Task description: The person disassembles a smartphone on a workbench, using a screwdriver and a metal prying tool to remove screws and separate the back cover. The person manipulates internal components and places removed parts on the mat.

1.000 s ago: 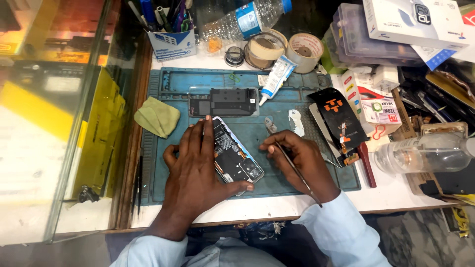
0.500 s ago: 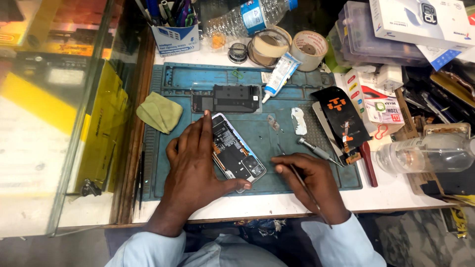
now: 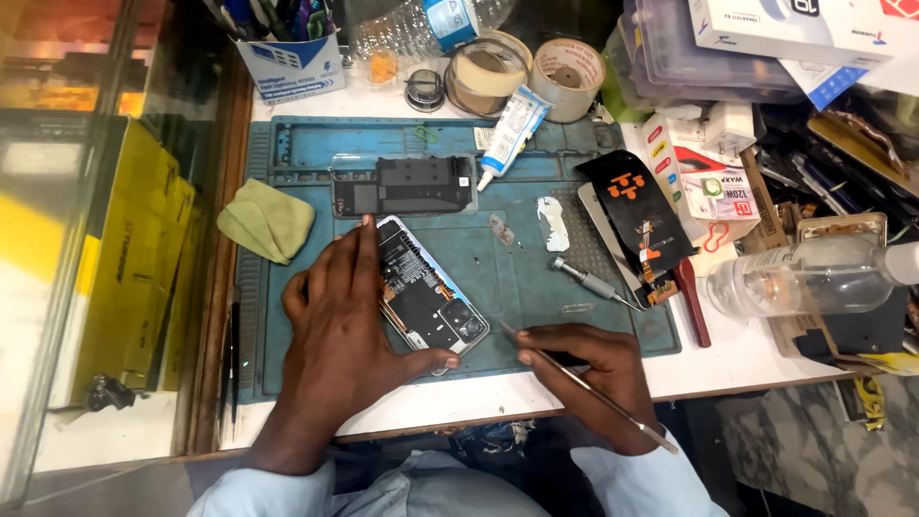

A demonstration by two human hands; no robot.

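Your blue work mat takes up the middle of the bench, and everything here sits in relation to it. At its far edge lies a black back cover, flat and lengthwise, with a white glue tube angled just right of it, its tip on the mat. Off the mat's left edge rests a folded green cloth; off its right side lies a clear plastic bottle on its side, and beyond the far edge stand two tape rolls. Near the mat's centre, tilted, lies the opened phone, insides up. Your left hand lies flat across its left side, fingers spread and pressing it down, thumb stretched along the near end. Your right hand sits at the mat's near edge, just right of the phone, fingers closed around a thin metal tool whose tip points toward the phone without touching it. A small screwdriver lies loose on the mat's right part.
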